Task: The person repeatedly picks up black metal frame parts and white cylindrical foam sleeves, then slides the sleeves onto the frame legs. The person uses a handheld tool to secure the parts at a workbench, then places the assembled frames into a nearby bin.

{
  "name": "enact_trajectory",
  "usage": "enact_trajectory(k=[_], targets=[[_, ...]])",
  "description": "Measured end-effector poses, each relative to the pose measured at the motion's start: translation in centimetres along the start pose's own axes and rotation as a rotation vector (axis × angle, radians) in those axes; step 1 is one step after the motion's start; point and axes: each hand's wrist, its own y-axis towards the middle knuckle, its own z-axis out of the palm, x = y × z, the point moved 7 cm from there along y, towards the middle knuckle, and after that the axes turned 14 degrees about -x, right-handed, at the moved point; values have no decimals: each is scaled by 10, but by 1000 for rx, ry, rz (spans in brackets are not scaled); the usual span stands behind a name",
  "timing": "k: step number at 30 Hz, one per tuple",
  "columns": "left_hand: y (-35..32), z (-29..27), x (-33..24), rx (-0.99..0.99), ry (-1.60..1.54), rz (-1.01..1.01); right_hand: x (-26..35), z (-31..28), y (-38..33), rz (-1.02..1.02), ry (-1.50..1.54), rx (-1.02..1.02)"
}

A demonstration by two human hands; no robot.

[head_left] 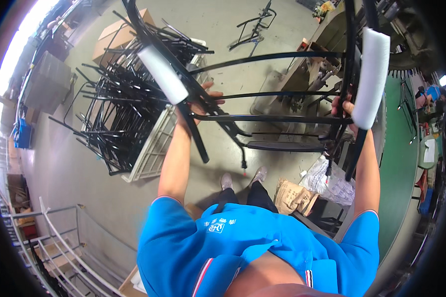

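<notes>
A black tubular metal frame [277, 119] is held up in front of me, its crossbars running from side to side. White foam-like sleeves wrap its two side tubes, a left sleeve [162, 74] and a right sleeve [371, 79]. My left hand [203, 102] is closed around the left side tubes, just below the left sleeve, its fingertips showing past the tubing. On the other side my right hand [348, 106] grips the right side tubes beside the right sleeve; the tubes partly hide its fingers. A flat black bar [285, 146] spans the frame's lower part.
A pale plastic crate [146, 148] heaped with black bent tubes stands left, a cardboard box [109, 42] behind it. Another black frame [255, 32] lies on the floor ahead. Right are machinery [307, 74], a brown sack [290, 195], a white bag [327, 178] and a green surface [396, 148].
</notes>
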Motion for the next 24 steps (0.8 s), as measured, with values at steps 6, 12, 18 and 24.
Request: enact_trajectory(k=[6, 12, 18, 24], targets=[[-57, 94, -67, 161, 295, 88, 61, -38, 10, -434, -207, -565], [-41, 114, 16, -181, 773, -114, -26, 195, -54, -438, 41, -234], [-23, 59, 10, -279, 1335, -152, -88, 58, -25, -363, -520, 314], [-24, 48, 76, -120, 1591, -333, -112, -134, 98, 34, -470, 314]])
